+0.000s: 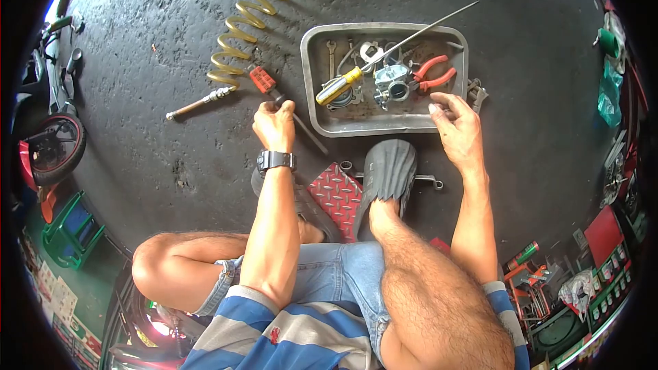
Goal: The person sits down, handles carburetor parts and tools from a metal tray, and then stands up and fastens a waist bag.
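"Red-handled screwdriver (pixel 262 81), where?"
"Left of the metal tray (pixel 370 127), at the left hand's (pixel 275 129) curled fingertips (gripped or not, impossible to tell)."
"And the right hand (pixel 460 136)?"
"Above the tray's near right corner, fingers loosely parted, nothing visible between."

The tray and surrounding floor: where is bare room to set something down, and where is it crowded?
Nearly bare floor lies between the coiled hose and the motorbike, and between the metal piece beside the tray and the green plastic. The tray's middle is crowded: screwdriver, pliers, metal parts.
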The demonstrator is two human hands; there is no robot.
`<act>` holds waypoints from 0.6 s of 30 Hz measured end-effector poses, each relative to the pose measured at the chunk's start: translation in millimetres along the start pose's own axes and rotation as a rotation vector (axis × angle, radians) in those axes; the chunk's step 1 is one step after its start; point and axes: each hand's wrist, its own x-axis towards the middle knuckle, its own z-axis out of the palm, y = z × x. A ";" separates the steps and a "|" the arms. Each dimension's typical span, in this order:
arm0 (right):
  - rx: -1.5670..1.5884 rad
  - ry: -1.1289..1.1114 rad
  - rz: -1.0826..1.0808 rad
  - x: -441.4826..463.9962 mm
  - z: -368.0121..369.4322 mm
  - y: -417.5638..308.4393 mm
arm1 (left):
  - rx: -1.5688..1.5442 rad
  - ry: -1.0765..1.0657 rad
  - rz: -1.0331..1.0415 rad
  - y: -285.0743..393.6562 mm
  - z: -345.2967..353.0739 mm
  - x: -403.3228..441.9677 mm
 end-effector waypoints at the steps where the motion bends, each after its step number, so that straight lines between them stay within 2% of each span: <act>1: 0.006 0.006 0.001 -0.5 -1.1 0.3 | -0.011 0.006 0.003 0.5 -5.3 1.1; 5: 0.025 0.016 -0.030 -0.1 -1.9 1.7 | -0.203 0.000 0.043 -22.5 -14.9 20.2; 11: 0.027 -0.042 -0.089 -0.6 4.6 -14.7 | -0.573 -0.257 -0.138 43.1 -55.7 -18.6; 14: 0.032 -0.121 -0.109 -6.9 11.5 -29.3 | -0.721 -0.388 -0.132 56.0 -66.3 -41.5; 18: 0.099 -0.165 -0.217 -17.1 24.9 -38.4 | -0.736 -0.467 -0.084 73.9 -69.0 -85.9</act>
